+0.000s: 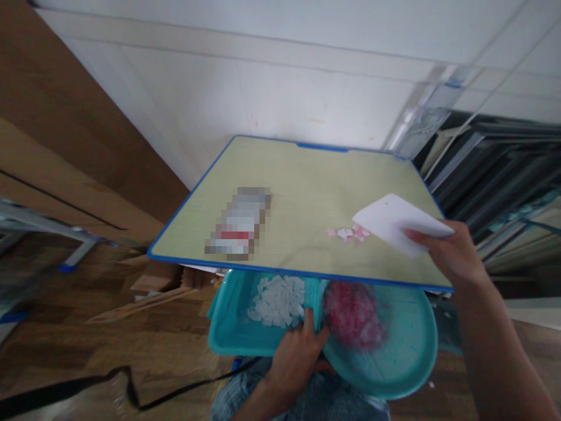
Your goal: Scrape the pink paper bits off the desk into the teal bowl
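My right hand (458,251) pinches a white sheet of paper (390,219) by its right end, tilted over the right side of the table. Just left of the sheet's lower edge lie several small pink and white pieces (348,234). Below the table's front edge, my left hand (298,348) grips where the rims of two teal trays meet, its index finger reaching into the rectangular tray (236,339). That tray holds a heap of small white pieces (279,301). In the round tray (407,351) sits a blurred pink-red pile (353,316).
The yellowish tabletop (289,175) has a blue edge and stands against a white wall (263,88). A pixelated flat object (241,222) rests on its left side. Dark stacked panels (504,158) stand at right. Cardboard (158,278) and a black strap (131,392) are at left.
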Available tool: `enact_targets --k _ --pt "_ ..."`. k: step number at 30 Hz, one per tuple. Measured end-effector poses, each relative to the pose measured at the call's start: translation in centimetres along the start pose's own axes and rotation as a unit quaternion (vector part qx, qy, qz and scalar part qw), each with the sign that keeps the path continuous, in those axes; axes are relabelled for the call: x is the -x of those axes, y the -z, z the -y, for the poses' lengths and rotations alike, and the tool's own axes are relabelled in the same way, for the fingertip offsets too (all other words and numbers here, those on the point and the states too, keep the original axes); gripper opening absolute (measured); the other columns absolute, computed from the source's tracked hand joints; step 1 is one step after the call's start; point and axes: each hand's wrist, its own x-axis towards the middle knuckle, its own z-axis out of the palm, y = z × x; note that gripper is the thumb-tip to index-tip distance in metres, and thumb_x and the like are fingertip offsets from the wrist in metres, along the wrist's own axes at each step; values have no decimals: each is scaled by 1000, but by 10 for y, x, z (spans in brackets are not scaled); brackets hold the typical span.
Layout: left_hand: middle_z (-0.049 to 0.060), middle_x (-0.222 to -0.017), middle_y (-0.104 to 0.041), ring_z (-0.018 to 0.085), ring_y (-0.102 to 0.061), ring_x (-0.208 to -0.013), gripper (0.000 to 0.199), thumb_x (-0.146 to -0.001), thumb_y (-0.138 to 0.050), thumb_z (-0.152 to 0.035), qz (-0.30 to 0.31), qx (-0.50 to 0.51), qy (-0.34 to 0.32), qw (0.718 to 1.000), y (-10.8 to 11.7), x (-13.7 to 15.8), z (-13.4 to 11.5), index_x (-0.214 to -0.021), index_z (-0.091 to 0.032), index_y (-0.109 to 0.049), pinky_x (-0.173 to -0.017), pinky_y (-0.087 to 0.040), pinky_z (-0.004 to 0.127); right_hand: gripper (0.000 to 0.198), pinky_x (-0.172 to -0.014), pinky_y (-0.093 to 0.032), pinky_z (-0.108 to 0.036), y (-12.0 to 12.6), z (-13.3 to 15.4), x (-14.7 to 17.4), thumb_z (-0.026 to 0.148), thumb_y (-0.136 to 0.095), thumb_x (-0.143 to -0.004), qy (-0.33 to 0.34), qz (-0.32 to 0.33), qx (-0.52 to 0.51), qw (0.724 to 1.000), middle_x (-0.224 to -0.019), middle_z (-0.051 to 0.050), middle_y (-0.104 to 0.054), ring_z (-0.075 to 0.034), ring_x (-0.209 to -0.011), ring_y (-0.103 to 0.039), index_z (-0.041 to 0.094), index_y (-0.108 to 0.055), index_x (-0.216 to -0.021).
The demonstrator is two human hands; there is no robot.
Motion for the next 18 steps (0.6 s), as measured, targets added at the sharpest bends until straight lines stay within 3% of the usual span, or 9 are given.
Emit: enact_targets --k 2,4,9,13,16,18 --pt "19 -134 -32 28 -60 -89 64 -65 -67 -45 9 5 6 1000 0 0 0 -122 -29 -44 -71 -50 40 20 -40 -29 -23 7 -1 -17 30 -71 -60 17 -48 38 998 -47 2 -57 -8 -41 -46 11 -68 -65" --pt "19 -134 -32 28 -60 -89 65 -64 -68 -46 8 4 12 1000 -2 -1 0 -122 -29 -44 -71 -50 40 26 -43 -32 -24 6 -7 -36 33 -63 -68 27 9 57 998 -52 -1 -60 -9 -44 -49 8 -69 -71" --pt "21 -134 -32 27 -61 -86 67 -63 -67 -47 -14 -14 6 1000 -10 -2 1 -123 -29 -43 -69 -51 39 23 -45 -39 -24 -33 -15 -69 32 -66 -62 77 73 50 993 -58 -2 -66 -13 -49 -54 12 -71 -73" --pt "20 -134 -32 27 -61 -86 67 -62 -68 -47 -13 -23 9 1000 -12 -2 2 -123 -30 -44 -69 -51 39 26 -51 -45 -24 -67 -3 -73 29 -69 -58 103 202 22 974 -68 -3 -71 -16 -57 -60 15 -73 -80" --pt "19 -134 -32 27 -61 -87 67 -63 -68 -46 -7 -26 15 1000 -11 -2 2 -123 -30 -43 -69 -51 39 34 -53 -48 -27 -73 5 -74 32 -69 -63 115 377 -33 919 -77 -8 -72 -18 -59 -63 14 -72 -91" --pt "19 -134 -31 27 -61 -88 66 -63 -67 -46 -1 -24 14 1000 -9 -2 1 -123 -31 -43 -70 -51 40 36 -64 -50 -31 -66 7 -78 40 -68 -65 149 442 -53 883 -87 -10 -72 -21 -70 -65 14 -72 -90"
